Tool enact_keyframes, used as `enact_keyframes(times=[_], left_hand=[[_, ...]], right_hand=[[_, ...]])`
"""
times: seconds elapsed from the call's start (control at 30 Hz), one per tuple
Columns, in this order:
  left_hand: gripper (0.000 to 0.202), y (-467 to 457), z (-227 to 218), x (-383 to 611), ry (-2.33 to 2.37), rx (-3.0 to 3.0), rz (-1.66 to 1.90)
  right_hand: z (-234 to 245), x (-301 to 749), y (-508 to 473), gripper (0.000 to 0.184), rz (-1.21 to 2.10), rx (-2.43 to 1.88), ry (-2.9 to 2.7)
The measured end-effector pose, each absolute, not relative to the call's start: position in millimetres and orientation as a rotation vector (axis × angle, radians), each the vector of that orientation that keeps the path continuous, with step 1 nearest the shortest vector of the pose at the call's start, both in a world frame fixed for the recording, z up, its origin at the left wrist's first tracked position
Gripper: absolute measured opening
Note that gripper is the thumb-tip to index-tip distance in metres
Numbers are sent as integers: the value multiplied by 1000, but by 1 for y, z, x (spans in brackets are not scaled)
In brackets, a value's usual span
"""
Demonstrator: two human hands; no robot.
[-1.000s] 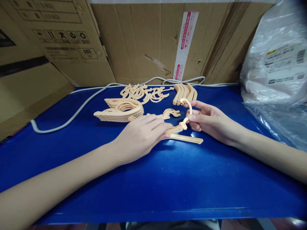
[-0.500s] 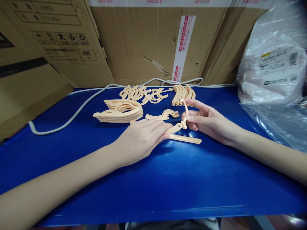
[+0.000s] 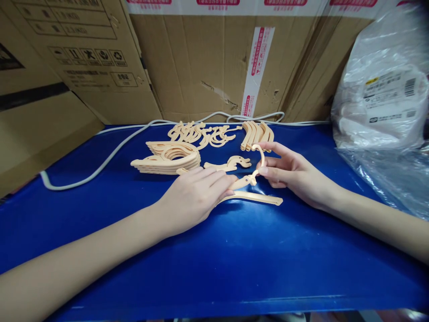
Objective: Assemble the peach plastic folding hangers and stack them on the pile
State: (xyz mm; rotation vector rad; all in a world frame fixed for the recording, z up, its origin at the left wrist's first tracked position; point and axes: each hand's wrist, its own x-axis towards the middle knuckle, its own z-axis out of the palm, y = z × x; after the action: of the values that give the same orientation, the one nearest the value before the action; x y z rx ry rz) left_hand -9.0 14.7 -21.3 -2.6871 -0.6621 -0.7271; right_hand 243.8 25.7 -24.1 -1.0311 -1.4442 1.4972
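Note:
A peach plastic hanger piece lies on the blue table between my hands. My left hand rests over its left part, fingers pressed down on it. My right hand pinches the curved hook at the piece's top between thumb and fingers. A loose swan-shaped part lies just behind my left fingertips.
A stack of hanger arms sits behind my left hand, with small hooks and curved pieces further back. A white cable runs along the cardboard boxes. A plastic bag fills the right side.
Both hands have stayed on the hanger piece. My right hand has turned the hook slightly while the view shifted a little.

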Motion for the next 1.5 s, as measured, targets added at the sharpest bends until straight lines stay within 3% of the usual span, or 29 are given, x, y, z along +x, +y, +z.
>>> enact_keyframes(times=[0.7, 1.3, 1.5], left_hand=[[28, 11, -17, -6, -599, -2470, -563], [38, 8, -21, -7, -641, -2537, -543], [37, 5, -22, -7, -668, -2533, -596]], right_hand=[[-14, 243, 20, 52, 1281, -1037, -1623], [-17, 246, 15, 49, 974, -1001, -1851], [-14, 248, 14, 49, 1018, -1003, -1843]])
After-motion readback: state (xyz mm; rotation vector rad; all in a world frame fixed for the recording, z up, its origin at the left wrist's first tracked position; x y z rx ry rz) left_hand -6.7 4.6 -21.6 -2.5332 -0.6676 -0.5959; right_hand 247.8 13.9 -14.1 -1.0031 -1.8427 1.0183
